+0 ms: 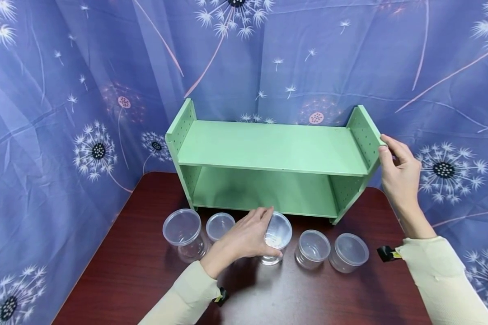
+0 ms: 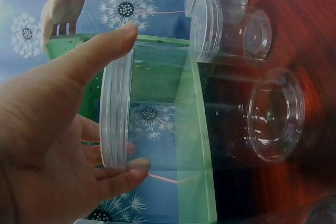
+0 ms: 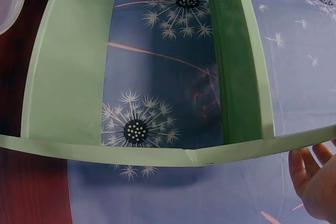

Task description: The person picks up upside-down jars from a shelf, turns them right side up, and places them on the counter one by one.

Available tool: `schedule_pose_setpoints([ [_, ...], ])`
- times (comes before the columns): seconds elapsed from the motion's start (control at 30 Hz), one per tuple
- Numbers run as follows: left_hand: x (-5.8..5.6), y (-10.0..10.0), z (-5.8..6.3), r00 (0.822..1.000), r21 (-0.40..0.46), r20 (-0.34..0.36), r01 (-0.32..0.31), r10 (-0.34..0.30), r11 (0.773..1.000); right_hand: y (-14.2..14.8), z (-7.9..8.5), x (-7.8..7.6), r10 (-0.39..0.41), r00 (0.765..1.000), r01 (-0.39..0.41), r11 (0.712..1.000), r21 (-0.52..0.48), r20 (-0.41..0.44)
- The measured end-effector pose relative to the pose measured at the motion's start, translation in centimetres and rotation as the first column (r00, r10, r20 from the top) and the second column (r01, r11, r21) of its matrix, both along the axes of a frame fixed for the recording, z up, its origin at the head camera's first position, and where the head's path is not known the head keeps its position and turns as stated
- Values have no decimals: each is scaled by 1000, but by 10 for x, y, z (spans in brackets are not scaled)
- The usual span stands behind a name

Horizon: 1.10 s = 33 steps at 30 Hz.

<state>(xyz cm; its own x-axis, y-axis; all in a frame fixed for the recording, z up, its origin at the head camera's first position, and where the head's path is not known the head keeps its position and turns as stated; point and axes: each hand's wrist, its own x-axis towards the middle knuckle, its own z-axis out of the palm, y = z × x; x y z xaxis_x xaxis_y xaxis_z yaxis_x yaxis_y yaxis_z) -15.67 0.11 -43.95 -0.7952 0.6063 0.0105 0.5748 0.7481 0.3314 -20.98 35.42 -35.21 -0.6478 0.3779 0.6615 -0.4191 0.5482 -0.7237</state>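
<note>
My left hand (image 1: 244, 237) holds a clear plastic jar (image 1: 278, 231) around its ridged lid (image 2: 116, 111). The thumb lies on one side of the lid and the fingers on the other. The jar stands upright in front of a green two-tier shelf (image 1: 268, 144); whether its base touches the table I cannot tell. At the shelf's right end, my right hand (image 1: 402, 174) grips the upper front edge of the side panel (image 1: 368, 135). In the right wrist view, its fingertips (image 3: 298, 167) meet that panel's edge.
To the left on the dark red table (image 1: 118, 266) stand a large lidded jar (image 1: 183, 228) and a smaller jar (image 1: 219, 225), partly behind my left hand. Two more jars (image 1: 312, 248) (image 1: 348, 253) stand to the right. A blue dandelion-print cloth (image 1: 105, 90) hangs behind the shelf.
</note>
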Motion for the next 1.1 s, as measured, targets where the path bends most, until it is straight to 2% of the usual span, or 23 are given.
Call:
schedule_pose_setpoints([
  [0.3,1,5,-5,1000,-25,13,12,-11,1000,0,0,-1,1,1000,-1,1000,12,8],
  [0.57,0,5,-11,999,-16,-14,34,-34,999,-5,4,4,7,1000,-7,1000,11,-1],
  [0.9,-1,6,-16,1000,-7,20,22,-22,1000,-1,2,2,8,1000,-8,1000,13,0],
  [1.1,-1,7,-17,999,-33,33,21,-20,999,2,-1,-1,14,1000,-14,1000,2,0],
])
